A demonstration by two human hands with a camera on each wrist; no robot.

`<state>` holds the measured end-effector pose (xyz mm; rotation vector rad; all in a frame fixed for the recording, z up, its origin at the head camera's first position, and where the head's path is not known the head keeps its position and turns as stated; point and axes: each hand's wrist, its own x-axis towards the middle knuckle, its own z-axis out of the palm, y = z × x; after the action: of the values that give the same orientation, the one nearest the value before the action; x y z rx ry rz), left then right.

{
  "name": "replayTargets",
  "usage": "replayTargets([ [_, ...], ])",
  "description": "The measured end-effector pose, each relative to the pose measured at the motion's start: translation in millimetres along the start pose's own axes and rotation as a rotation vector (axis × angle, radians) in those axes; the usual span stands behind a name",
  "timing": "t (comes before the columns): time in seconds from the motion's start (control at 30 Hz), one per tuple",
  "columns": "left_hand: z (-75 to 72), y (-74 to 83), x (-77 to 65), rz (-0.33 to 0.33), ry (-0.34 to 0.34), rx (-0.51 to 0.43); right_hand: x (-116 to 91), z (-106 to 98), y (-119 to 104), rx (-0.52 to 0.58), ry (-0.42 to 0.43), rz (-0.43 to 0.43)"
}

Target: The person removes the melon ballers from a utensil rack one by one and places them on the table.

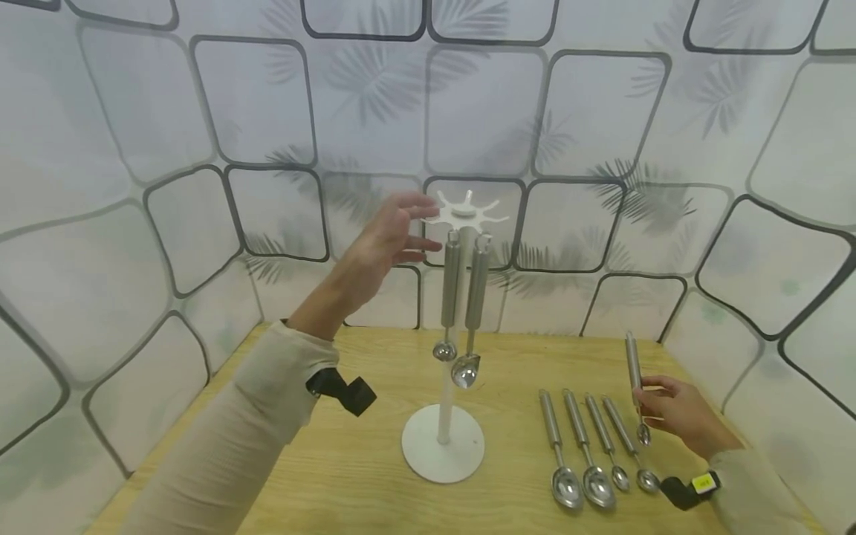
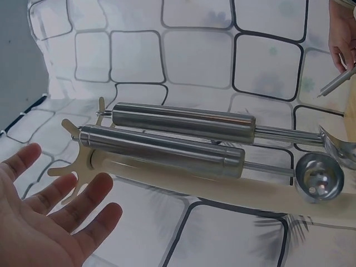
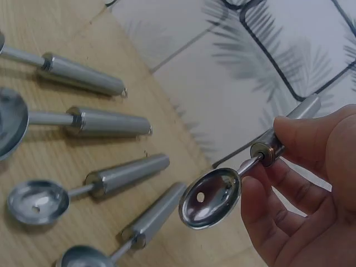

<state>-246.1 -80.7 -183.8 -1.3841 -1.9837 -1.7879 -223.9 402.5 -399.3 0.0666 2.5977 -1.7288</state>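
Note:
My right hand pinches the steel handle of a small oval melon baller near its neck, above the table. A hole shows in its bowl, and its handle points upward in the head view. My left hand is raised with fingers spread beside the hooked top of a white hanging stand, holding nothing. From the stand's hooks hang two steel tools: a small round scoop and one with a pointed bowl. In the left wrist view, the left fingertips overlap the hook arms.
Several steel scoops lie side by side on the wooden table, left of my right hand, bowls toward me. The stand's round base sits mid-table. A patterned curtain closes off the back and sides.

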Motion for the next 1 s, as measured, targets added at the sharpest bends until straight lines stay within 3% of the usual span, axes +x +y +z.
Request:
replayTargets([
  [0.37, 5.9, 3.8, 4.5, -0.044, -0.022, 0.048, -5, -8, 29, 0.029, -0.037, 0.126],
  [0.53, 8.8, 4.5, 7.2, -0.033, -0.026, 0.068, -8, -9, 38, 0.066, -0.067, 0.156],
  [0.8, 6.3, 1.5, 8.4, -0.021, -0.024, 0.121, -10, -10, 49, 0.103, -0.183, 0.143],
  [1.0, 5.2, -0.1, 8.9, -0.013, -0.020, 0.151, -10, -10, 54, 0.078, -0.172, 0.144],
])
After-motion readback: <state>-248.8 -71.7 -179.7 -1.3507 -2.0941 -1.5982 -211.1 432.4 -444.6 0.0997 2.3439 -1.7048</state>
